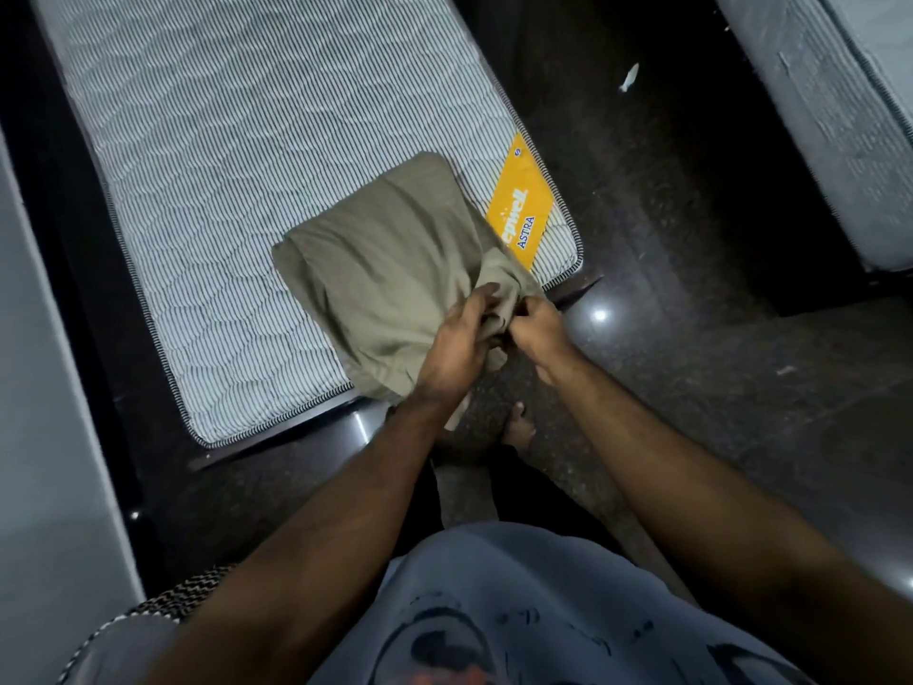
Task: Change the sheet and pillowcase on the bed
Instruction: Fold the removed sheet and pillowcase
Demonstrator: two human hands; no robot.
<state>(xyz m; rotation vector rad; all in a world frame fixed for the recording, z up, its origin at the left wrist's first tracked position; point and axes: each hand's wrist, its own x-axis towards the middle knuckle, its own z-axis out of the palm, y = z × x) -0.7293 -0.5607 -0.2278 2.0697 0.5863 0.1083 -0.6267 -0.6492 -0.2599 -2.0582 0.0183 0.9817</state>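
Figure: working the pillowcase at the foot of the bare mattress (237, 155). You are standing at the mattress corner with the pillow (380, 259) lying across it, just beside the yellow brand label (523, 200), its near end overhanging the edge. Your left hand (454, 348) is closing round the bunched olive pillowcase (499, 284) at its open end, fingers curled into the cloth; your right hand (536, 326) is pinching the same gathered hem from the other side. No sheet is lying on the mattress, so the sheet step is probably still waiting.

Whether you are drawing the case on or off cannot be told here. Either way, keep both grips on the hem alone, not on the filling, and work the cloth evenly along both sides so it is not twisting.

The case is holding the pillow almost wholly; only the bunched mouth is hanging slack between your hands.
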